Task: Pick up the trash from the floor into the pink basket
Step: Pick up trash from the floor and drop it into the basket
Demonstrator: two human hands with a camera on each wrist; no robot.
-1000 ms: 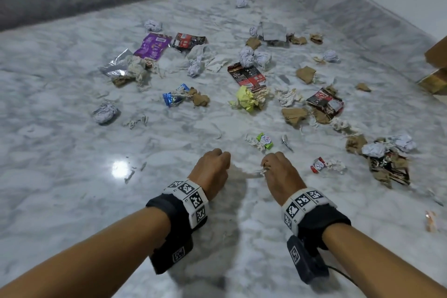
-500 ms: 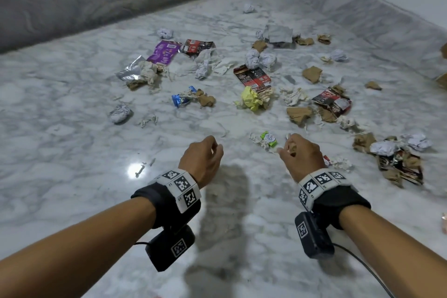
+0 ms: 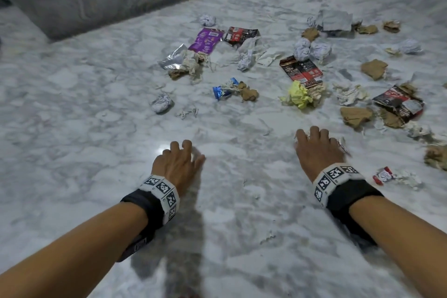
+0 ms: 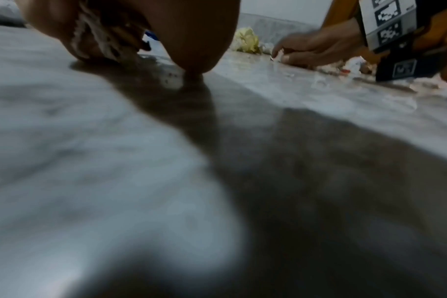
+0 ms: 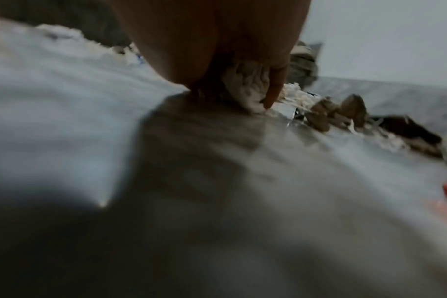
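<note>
On the white marbled stone floor (image 3: 101, 143), the left hand (image 3: 177, 164) grips crumpled pale scraps (image 4: 100, 40) while the right hand (image 3: 316, 150) clutches a white paper wad (image 5: 245, 84).

Three views: head high, both wrists near floor level.
Head looks forward and down over the floor (image 3: 96, 128). Wrist cameras sit just above it, close behind the fingers, blurred. Left wrist and head share the yellow paper (image 4: 246, 39) (image 3: 298, 97).
</note>
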